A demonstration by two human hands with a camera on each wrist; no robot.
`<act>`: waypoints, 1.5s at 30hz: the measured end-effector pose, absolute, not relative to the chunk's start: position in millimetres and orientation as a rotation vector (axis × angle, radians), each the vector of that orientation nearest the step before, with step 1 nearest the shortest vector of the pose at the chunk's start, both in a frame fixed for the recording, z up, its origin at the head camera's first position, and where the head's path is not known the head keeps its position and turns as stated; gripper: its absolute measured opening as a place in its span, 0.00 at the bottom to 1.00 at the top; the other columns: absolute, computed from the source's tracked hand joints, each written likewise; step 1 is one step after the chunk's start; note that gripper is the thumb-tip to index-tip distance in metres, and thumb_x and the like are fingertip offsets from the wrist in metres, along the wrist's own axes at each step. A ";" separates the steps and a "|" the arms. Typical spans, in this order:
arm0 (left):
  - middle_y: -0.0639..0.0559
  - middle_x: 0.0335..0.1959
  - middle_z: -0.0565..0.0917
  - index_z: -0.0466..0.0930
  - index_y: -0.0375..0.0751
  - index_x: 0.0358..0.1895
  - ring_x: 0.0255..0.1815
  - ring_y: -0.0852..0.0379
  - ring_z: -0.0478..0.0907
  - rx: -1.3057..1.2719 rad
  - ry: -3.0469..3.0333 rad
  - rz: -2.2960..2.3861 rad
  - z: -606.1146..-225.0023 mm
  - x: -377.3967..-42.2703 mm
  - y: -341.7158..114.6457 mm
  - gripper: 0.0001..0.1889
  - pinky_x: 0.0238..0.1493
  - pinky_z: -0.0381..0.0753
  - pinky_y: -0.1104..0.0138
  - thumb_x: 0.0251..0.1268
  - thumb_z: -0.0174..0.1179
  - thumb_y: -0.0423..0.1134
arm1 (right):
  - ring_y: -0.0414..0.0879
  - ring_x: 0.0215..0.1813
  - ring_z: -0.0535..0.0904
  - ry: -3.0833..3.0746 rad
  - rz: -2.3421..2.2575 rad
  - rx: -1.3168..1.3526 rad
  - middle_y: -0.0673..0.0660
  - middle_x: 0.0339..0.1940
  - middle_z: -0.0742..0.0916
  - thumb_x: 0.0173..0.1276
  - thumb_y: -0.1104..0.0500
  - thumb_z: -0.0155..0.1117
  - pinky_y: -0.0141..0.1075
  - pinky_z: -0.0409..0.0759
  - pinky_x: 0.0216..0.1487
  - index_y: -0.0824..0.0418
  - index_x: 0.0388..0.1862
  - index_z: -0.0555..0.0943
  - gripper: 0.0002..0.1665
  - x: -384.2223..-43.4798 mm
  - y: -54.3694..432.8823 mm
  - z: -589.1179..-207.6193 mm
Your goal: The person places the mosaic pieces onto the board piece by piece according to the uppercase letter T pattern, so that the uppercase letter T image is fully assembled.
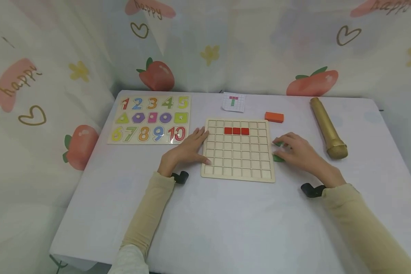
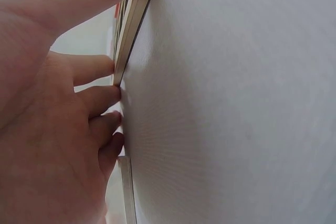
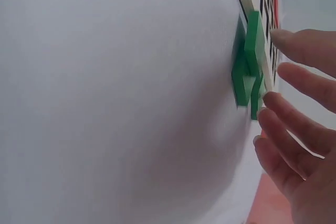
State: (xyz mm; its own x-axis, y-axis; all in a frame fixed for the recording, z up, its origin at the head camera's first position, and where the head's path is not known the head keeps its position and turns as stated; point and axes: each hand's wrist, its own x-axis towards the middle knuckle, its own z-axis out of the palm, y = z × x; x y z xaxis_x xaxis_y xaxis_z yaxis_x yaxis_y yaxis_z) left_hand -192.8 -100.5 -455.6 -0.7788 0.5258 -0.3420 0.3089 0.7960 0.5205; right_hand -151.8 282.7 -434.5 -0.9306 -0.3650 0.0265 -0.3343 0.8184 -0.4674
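Note:
A wooden grid board [image 1: 238, 176] lies mid-table, with three red square tiles [image 1: 236, 131] in a row near its top. My left hand [image 1: 188, 149] rests at the board's left edge, its fingers [image 2: 94, 69] extended against the side and the thumb over the lower-left corner. Beside the board's right edge lie green tiles [image 3: 254, 43], some leaning or stacked on one another. Over them hovers my right hand [image 1: 299, 152], fingers spread and lightly bent; in the right wrist view the fingertips are beside the tiles, with none gripped.
Behind the board lies a card [image 1: 233, 102] printed with a red and green T. An orange-red block [image 1: 274, 117] sits right of it. A number and shape puzzle [image 1: 148, 119] occupies the back left, and a gold microphone-shaped object [image 1: 328, 129] the right.

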 end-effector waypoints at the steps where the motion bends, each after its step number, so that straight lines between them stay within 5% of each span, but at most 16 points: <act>1: 0.51 0.87 0.34 0.40 0.46 0.85 0.87 0.51 0.28 0.618 2.503 0.615 -454.8 -192.6 -100.7 0.61 0.86 0.37 0.56 0.59 0.73 0.58 | 0.58 0.49 0.80 2.926 -0.725 -0.559 0.67 0.53 0.84 0.67 0.61 0.73 0.53 0.81 0.49 0.66 0.56 0.83 0.20 -151.2 285.1 -434.1; 15: 0.50 0.87 0.35 0.40 0.46 0.85 0.87 0.50 0.28 0.610 2.503 0.609 -454.5 -193.0 -102.1 0.61 0.86 0.37 0.55 0.59 0.74 0.58 | 0.56 0.49 0.80 2.815 -0.681 -0.487 0.65 0.52 0.83 0.63 0.59 0.77 0.50 0.81 0.49 0.65 0.56 0.84 0.24 -147.9 296.4 -432.1; 31: 0.50 0.87 0.35 0.40 0.45 0.85 0.87 0.50 0.28 0.618 2.494 0.611 -449.6 -190.9 -101.2 0.60 0.86 0.37 0.56 0.60 0.73 0.57 | 0.50 0.38 0.81 2.973 -0.749 -0.663 0.58 0.38 0.87 0.62 0.66 0.76 0.42 0.81 0.38 0.64 0.39 0.88 0.06 -147.1 293.4 -436.2; 45: 0.50 0.87 0.35 0.40 0.45 0.85 0.87 0.50 0.28 0.621 2.494 0.619 -449.4 -190.9 -100.1 0.60 0.86 0.37 0.56 0.59 0.74 0.57 | 0.47 0.36 0.80 2.986 -0.829 -0.599 0.58 0.36 0.90 0.68 0.65 0.72 0.27 0.77 0.34 0.68 0.48 0.87 0.11 -149.5 277.4 -428.3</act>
